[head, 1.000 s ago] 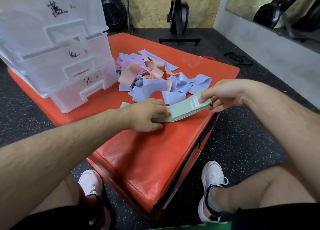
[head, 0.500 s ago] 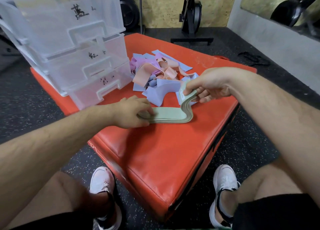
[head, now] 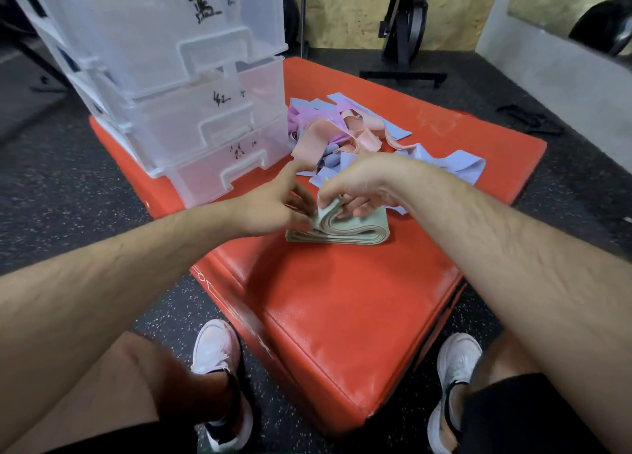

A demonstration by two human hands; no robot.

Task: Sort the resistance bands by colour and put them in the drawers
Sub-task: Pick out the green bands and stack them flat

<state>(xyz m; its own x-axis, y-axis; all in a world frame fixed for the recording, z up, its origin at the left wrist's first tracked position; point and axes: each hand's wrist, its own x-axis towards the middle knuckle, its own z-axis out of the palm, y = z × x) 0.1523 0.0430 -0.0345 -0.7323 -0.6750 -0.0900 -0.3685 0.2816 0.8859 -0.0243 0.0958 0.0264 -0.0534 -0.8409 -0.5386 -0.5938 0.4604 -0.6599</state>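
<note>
Green bands [head: 345,229]: one folded stack on red pad [head: 342,299], pinched at fold by left hand [head: 270,207], right hand [head: 359,183]. Behind, partly hidden by hands: mixed band pile [head: 342,135]. Three labelled drawers [head: 191,87] left.

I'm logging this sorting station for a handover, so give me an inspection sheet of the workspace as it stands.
Surface: red padded box, standing on a speckled rubber floor.
Job's things: green bands stacked and folded over; mixed pile of blue, pink and purple bands behind them; clear drawer unit with three hand-marked drawers.
Clutter: nothing seen.
Hands: left hand and right hand both pinch the folded end of the green bands.
Cables: black loop on the floor at far right; cable or band, cannot tell.
Surroundings: exercise bike, chipboard wall.
</note>
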